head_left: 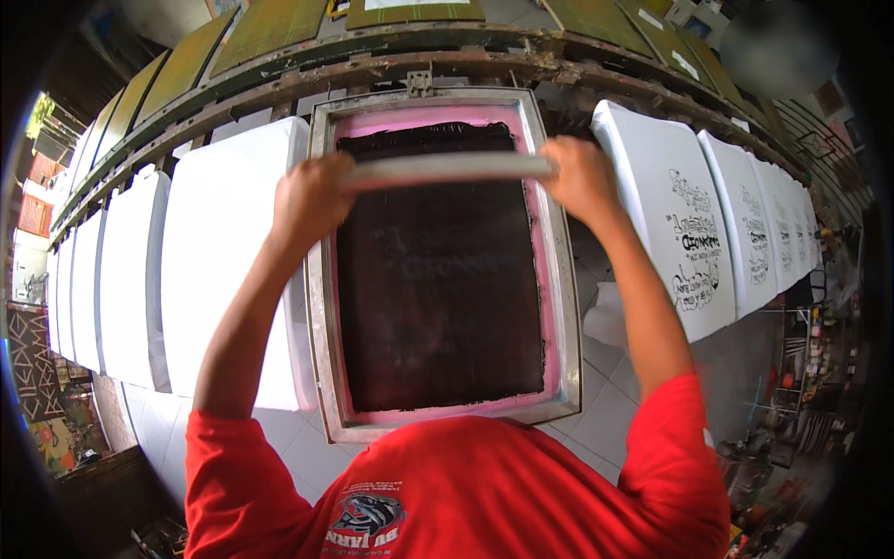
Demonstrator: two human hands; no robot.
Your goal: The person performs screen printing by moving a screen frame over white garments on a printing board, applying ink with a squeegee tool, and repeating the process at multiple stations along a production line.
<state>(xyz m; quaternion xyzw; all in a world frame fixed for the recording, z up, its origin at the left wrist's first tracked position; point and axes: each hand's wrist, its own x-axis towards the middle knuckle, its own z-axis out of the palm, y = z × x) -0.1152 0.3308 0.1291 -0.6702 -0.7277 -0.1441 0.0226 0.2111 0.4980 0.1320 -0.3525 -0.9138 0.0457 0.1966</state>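
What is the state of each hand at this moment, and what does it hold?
Left hand: closed, holding the left end of the pale squeegee.
Right hand: closed, holding its right end.

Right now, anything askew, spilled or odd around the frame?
Nothing clearly wrong. The black ink has a ragged top edge, but lies inside the grey frame; no spill shows on the visible tiles.
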